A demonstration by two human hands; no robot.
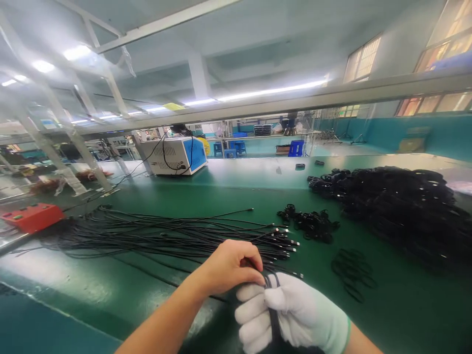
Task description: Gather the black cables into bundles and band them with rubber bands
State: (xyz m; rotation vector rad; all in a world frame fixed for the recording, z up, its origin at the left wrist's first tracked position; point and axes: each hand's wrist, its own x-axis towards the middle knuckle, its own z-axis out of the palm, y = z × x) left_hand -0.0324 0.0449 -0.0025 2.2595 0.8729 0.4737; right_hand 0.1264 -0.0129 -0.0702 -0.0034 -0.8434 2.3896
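My right hand (295,307), in a white glove with a green cuff, is closed around a looped black cable (273,314) near the table's front edge. Bare, my left hand (236,265) meets it from the left, thumb and fingers pinched on the cable at the top of the loops. Just behind both hands lie several straight black cables (177,236), their metal plug ends (285,241) pointing right. To the right rest a small heap of black bands (313,223) and some thin black loops (354,273). The lower part of the held cable is partly hidden by the glove.
A large pile of coiled black cables (401,206) covers the right side of the green table (236,189). At the back left stands a white and blue machine (177,155). A red control box (33,218) sits at the far left. A metal shelf rail (258,101) crosses overhead.
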